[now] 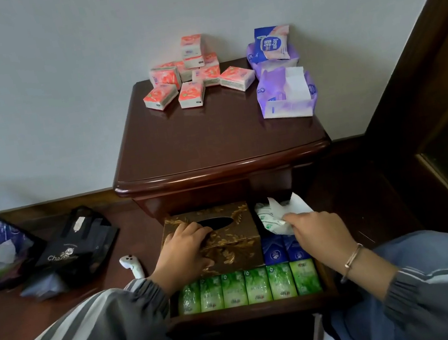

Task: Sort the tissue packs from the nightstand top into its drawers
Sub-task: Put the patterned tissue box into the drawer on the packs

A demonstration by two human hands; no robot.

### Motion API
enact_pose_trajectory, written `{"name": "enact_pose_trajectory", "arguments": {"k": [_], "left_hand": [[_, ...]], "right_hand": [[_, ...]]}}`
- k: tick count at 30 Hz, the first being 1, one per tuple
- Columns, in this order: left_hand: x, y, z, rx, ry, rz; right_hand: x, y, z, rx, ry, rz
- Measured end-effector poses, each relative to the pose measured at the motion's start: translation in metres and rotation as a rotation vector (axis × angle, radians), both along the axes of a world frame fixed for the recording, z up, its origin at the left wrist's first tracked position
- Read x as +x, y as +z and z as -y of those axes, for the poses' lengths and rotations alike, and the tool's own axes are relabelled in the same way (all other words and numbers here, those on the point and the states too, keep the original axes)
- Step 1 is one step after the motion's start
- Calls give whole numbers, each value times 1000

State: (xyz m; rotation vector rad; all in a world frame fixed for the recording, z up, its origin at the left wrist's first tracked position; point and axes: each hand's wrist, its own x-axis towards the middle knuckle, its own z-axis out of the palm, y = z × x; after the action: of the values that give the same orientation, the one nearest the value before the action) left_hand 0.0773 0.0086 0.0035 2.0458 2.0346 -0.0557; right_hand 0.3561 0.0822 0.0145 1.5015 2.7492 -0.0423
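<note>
Gold-patterned tissue box [236,243], lower-centre drawer [252,310]: left hand [183,251] grasps it; right hand [319,232] pinches crumpled white pack [272,218].

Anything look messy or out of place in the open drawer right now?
Yes. At the drawer's back right, the right hand pinches a crumpled white-and-green pack with loose tissue sticking up, unlike the neat row of green packs along the front. On the nightstand top, a purple pack lies torn open.
</note>
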Motion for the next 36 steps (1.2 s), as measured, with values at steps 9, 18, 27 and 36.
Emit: {"name": "enact_pose_trajectory", "arguments": {"k": [9, 18, 27, 36], "left_hand": [[-9, 15, 12, 50, -23, 55], [-18, 15, 25, 128, -20, 150], [-11, 14, 28, 169, 25, 177], [-7, -2, 28, 141, 20, 165]], "right_hand": [[-40, -47, -30, -47, 38, 169], [-49, -89, -45, -283, -8, 215], [-51, -63, -43, -488, -252, -34], [-43, -65, -32, -585, -117, -137]]}}
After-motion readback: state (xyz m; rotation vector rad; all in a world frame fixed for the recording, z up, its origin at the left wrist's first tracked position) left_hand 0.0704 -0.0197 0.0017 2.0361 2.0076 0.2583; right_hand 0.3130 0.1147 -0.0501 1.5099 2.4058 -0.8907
